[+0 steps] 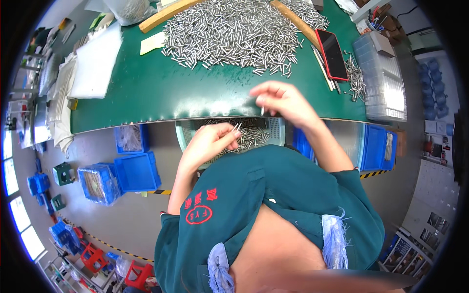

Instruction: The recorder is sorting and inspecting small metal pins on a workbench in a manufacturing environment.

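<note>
While metal pins point(238, 126) are pinched in the left hand point(211, 140) above the basket point(278, 131), another pin point(262, 111) is apparently gripped by the right hand point(289, 104) near the table point(146, 93) edge; piece-by-piece handling seems underway; for release, a loosened pinch is needed.

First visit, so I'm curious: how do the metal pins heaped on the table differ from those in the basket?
The table pins spread across a green tabletop; the basket pins lie inside a pale basket. The table pins form a larger heap than the visible basket pins. Both look loose, silvery.
</note>
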Demonstrator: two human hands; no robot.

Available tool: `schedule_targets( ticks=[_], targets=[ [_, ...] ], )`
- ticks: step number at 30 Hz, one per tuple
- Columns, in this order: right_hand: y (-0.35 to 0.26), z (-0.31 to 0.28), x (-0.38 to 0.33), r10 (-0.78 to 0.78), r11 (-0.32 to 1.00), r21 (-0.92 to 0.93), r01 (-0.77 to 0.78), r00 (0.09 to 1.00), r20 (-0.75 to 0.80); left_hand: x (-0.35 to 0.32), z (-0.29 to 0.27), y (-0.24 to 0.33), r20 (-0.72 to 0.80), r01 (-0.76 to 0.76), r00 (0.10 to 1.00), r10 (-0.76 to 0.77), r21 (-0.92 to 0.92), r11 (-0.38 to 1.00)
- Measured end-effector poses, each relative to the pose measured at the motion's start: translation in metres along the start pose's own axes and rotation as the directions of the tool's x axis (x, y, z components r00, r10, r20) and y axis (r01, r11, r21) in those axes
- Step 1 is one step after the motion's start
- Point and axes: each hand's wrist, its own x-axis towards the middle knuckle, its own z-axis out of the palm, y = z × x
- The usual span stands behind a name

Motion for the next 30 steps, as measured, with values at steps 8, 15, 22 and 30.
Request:
schedule_targets(
  ticks=[8,15,22,30],
  targets=[
    [-0.025,-0.197,0.092,-0.587,0.659,-0.752,0.035,0.649,-0.484,-0.012,0.009,-0.028,-0.140,0.095,0.989,-0.040,0.414,0.905],
    [-0.063,-0.227,0.108,-0.626,0.724,-0.648,0.236,0.621,-0.472,-0.016,0.006,-0.029,-0.103,0.079,0.993,-0.066,0.131,0.988],
    [-0.028,-0.041,0.044,-0.532,0.484,-0.820,0.305,0.847,0.001,0.007,-0.024,-0.011,-0.449,-0.368,0.801,0.395,0.152,0.918],
    [0.029,0.003,0.040,-0.571,0.250,-0.930,0.270,0.817,0.083,0.089,-0.072,-0.018,-0.523,0.063,0.592,0.613,0.788,0.612]
  ],
)
